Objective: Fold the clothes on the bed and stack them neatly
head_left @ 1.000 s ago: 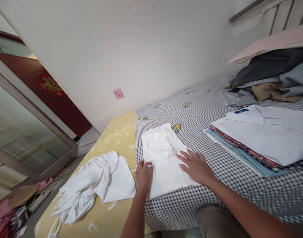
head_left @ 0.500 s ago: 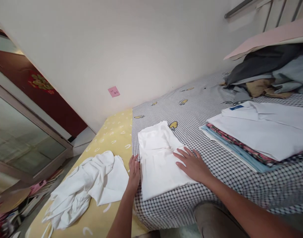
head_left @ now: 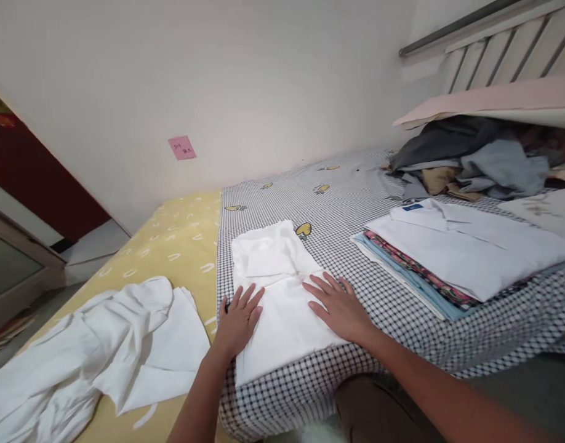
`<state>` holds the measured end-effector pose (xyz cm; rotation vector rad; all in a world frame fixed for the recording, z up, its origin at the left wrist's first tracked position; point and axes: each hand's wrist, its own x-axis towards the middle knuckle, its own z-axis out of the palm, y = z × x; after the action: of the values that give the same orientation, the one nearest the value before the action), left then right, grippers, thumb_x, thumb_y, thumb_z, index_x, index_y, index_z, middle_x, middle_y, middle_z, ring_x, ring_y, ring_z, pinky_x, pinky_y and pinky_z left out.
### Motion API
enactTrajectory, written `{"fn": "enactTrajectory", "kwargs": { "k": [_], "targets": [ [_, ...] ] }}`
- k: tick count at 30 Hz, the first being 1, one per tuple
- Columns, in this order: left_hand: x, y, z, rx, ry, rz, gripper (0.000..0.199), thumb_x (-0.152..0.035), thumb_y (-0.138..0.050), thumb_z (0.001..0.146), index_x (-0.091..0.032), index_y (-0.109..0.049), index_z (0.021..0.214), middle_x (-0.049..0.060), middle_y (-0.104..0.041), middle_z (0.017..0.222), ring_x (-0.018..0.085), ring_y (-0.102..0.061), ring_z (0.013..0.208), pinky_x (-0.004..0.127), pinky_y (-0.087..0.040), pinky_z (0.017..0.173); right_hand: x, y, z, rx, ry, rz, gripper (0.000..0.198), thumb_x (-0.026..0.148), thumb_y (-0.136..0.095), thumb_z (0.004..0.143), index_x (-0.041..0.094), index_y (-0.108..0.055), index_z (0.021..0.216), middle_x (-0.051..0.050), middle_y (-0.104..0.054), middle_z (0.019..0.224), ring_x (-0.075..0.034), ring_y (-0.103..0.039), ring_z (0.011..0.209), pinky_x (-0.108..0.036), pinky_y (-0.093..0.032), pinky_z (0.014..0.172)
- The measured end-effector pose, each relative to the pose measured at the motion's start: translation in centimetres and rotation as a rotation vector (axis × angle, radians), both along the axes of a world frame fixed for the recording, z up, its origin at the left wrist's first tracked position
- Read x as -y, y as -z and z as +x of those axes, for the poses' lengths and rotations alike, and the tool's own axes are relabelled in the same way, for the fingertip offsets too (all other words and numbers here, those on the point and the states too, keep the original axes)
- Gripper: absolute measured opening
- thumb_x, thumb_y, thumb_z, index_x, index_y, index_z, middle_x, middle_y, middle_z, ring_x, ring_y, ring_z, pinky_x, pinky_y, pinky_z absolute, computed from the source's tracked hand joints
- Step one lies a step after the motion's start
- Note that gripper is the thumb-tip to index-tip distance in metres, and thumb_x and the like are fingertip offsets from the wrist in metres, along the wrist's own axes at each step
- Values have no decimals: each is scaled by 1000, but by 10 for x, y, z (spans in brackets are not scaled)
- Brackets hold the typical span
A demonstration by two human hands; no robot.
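Checked cloth bedding (head_left: pixel 331 243) carries a folded white garment (head_left: pixel 287 323), a long, near-rectangular shape puckered toward its far end. On the garment's left edge lies the left hand (head_left: pixel 239 320), on its right edge the right hand (head_left: pixel 341 307), both palms down, fingers spread, pinching nothing. Left of the garment, rumpled white cloth (head_left: pixel 98 344) creases softly over a yellow bedsheet (head_left: pixel 183 224); right of it, a smooth collared white shirt (head_left: pixel 480 240) tops a flat stack (head_left: pixel 418 278). Beyond it, to the right, slump crumpled grey clothes (head_left: pixel 499 169).
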<state>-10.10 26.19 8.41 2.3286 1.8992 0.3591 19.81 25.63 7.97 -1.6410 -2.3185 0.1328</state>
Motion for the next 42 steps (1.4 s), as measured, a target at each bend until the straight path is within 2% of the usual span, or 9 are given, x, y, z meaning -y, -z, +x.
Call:
{"fn": "enactTrajectory", "kwargs": {
  "k": [8,12,16,19,22,24,27,31,42],
  "targets": [
    [-6,9,-7,181,-17,73,43,-47,-45,97,-49,-58,138,-3,-51,157,30,-36,151,64,-14,124,3,-4,-3,-8,7,3,51,49,-36,103,37,-47,153,1,-39,164,-31,-27,154,-61,-21,121],
    [-1,0,-21,428,-94,63,52,-58,-37,98,-36,-61,138,8,-50,158,29,-38,150,57,-31,122,0,-7,-4,-130,-18,-52,51,49,-42,101,36,-51,150,0,-39,164,-31,-23,155,-62,-15,122],
    [18,-12,-40,576,-154,138,67,-69,-36,94,-28,-56,143,12,-41,162,29,-33,152,54,-36,120,-15,-8,16,-508,-77,-178,52,55,-40,100,33,-59,142,-4,-54,154,-30,-33,151,-63,-20,122],
    [45,-15,-51,550,-141,218,65,-69,-38,93,-27,-58,139,12,-39,162,29,-33,152,55,-33,122,-16,-5,44,-908,-48,-160,62,51,-16,104,31,-36,159,-11,-55,152,-25,-50,141,-55,-42,113],
    [82,-12,-61,438,-103,273,61,-63,-41,95,-29,-53,144,11,-36,164,30,-34,151,54,-35,121,4,5,70,-1234,53,-122,62,48,-15,103,35,-13,164,-11,-47,158,-24,-51,140,-54,-48,107],
    [106,-9,-66,323,-56,287,61,-59,-45,95,-29,-49,148,12,-36,164,30,-35,151,53,-37,120,27,14,81,-1146,48,-116,66,48,-30,101,36,-12,163,-10,-38,164,-23,-43,146,-53,-45,111],
    [132,-7,-71,95,-10,275,64,-55,-48,95,-31,-40,154,12,-35,166,31,-34,152,53,-38,119,60,20,91,-709,-116,-73,76,42,-55,89,31,-28,160,-8,-27,169,-24,-28,154,-49,-31,121],
    [141,-14,-62,-133,-21,273,68,-54,-49,96,-32,-32,158,14,-30,168,31,-34,152,59,-26,123,78,17,93,-242,-217,-20,77,31,-58,84,27,-36,157,-9,-30,168,-25,-24,155,-51,-18,125],
    [120,-20,-22,-181,29,-39,75,-52,-59,93,-33,-28,159,12,-32,166,32,-27,155,67,-15,123,47,16,83,-63,-199,60,75,46,-59,89,33,-34,159,-8,-30,168,-31,-22,156,-59,-17,122]
  ]
}}
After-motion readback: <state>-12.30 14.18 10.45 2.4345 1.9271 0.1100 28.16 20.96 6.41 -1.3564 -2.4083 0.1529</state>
